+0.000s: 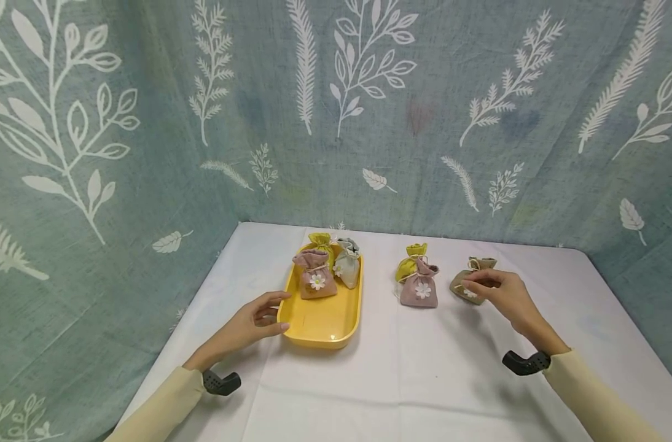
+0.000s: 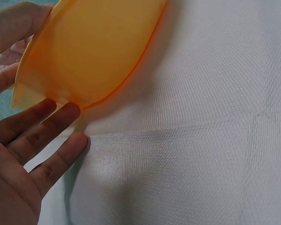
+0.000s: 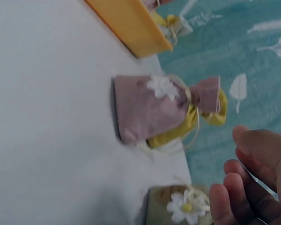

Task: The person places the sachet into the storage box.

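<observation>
My left hand (image 1: 261,318) holds the near left rim of a yellow tray (image 1: 314,339); in the left wrist view its fingers (image 2: 56,119) lie against the outer wall. In the tray's far half stand a pink drawstring pouch (image 1: 318,288), a yellow-green one (image 1: 320,240) and a grey-white one (image 1: 348,270). My right hand (image 1: 504,294) hovers at a brown drawstring pouch (image 1: 481,263) with a white flower. In the right wrist view a gap shows between thumb and fingers (image 3: 234,183), with nothing seen held.
Between the tray and the brown pouch, another pink pouch (image 1: 419,294) stands in front of a yellow-green pouch (image 1: 415,250), with something whitish partly hidden beside them. A white cloth (image 1: 336,399) covers the table. Leaf-patterned curtain (image 1: 380,153) hangs behind and at the sides.
</observation>
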Available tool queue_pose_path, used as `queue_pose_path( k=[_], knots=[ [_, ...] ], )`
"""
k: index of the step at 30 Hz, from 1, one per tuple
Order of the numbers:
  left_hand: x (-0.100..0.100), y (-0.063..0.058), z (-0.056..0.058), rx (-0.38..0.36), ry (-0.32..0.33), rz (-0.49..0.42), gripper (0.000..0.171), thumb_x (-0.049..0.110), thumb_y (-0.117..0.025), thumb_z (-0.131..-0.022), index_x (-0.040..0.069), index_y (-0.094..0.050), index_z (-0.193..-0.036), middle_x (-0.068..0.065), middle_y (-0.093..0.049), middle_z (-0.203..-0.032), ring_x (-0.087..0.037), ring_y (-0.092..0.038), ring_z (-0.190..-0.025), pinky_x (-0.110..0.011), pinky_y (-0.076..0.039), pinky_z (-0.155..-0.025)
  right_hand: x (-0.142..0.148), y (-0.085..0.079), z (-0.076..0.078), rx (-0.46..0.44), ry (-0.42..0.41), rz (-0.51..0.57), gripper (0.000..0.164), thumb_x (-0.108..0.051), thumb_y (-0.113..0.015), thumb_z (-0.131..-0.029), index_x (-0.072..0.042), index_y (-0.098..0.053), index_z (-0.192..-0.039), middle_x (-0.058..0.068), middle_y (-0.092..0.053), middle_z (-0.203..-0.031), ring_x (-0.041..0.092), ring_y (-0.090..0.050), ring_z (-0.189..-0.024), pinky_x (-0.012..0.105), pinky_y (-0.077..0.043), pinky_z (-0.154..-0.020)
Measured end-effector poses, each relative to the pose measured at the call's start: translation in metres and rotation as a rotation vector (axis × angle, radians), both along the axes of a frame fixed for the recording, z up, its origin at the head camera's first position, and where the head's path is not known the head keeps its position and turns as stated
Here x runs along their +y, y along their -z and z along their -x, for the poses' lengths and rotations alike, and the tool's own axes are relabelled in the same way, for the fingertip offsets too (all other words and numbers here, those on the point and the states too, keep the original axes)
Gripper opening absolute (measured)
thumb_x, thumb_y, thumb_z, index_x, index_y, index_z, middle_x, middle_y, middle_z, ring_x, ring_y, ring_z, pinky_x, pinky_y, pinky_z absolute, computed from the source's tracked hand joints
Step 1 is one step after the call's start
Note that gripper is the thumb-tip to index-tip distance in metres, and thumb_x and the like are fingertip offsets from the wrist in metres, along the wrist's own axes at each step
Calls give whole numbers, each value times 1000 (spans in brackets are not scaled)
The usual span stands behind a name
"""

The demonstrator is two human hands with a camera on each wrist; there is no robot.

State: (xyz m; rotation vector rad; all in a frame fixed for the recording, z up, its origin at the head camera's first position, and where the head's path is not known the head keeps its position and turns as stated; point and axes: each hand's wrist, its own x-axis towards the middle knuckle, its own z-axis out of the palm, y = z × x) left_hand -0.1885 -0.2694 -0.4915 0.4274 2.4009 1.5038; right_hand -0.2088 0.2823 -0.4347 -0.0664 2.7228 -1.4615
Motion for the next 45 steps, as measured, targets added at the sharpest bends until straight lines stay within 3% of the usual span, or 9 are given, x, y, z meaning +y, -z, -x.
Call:
queue_pose_path(
  k=[5, 14, 23, 29, 35, 39, 45],
  knots=[
    [0, 0, -1, -5, -4, -4, 70, 35, -81, -91, 24, -47, -151, -14, -53, -147, -29, -59, -125, -44, -50, -107, 19, 9, -1, 13, 49, -18, 47, -43, -71, -98, -1, -72, -120, 15, -71, -115, 34, -67, -97, 42, -58, -84],
    [0, -1, -1, -1, -10, 7, 70, 34, -81, -92, 24, -46, -152, -13, -54, -146, -27, -60, -123, -44, -50, -106, 40, 22, 5, 5, 145, -55, 55, -52, -72, -94, -1, -69, -113, 14, -70, -110, 32, -67, -96, 42, -58, -82],
    [0, -1, -2, 3, 2, -9, 70, 32, -80, -93, 20, -46, -152, -17, -53, -147, -31, -59, -124, -46, -49, -107, 39, 30, 16, -38, 138, -6, 78, -54, -71, -94, -1, -52, -148, 25, -60, -134, 32, -69, -97, 41, -57, -83],
    [1, -2, -3, -1, 6, -12, 70, 31, -79, -93, 19, -46, -153, -19, -51, -148, -33, -58, -125, -47, -48, -107, 37, 33, 21, -108, 125, 4, 84, -58, -69, -94, 2, -49, -150, 27, -43, -155, 35, -68, -101, 44, -52, -91],
    [1, -2, -2, -6, 2, -12, 70, 32, -79, -93, 20, -46, -153, -18, -51, -148, -33, -58, -126, -48, -47, -108, 35, 35, 24, -101, 131, -11, 85, -59, -68, -94, 5, -50, -148, 27, -39, -157, 41, -66, -106, 56, -49, -97],
    [1, -1, -1, -6, -1, -8, 70, 32, -80, -93, 19, -46, -153, -17, -52, -147, -32, -58, -125, -49, -47, -108, 33, 35, 24, -74, 151, -12, 81, -57, -68, -95, 6, -55, -144, 27, -44, -154, 35, -68, -100, 54, -51, -95],
    [2, -2, -2, -3, -3, -6, 69, 31, -80, -93, 20, -46, -153, -17, -52, -146, -32, -58, -125, -50, -47, -108, 31, 36, 23, -20, 167, -17, 71, -53, -70, -96, 6, -63, -136, 23, -54, -144, 21, -68, -89, 41, -56, -85]
  ],
)
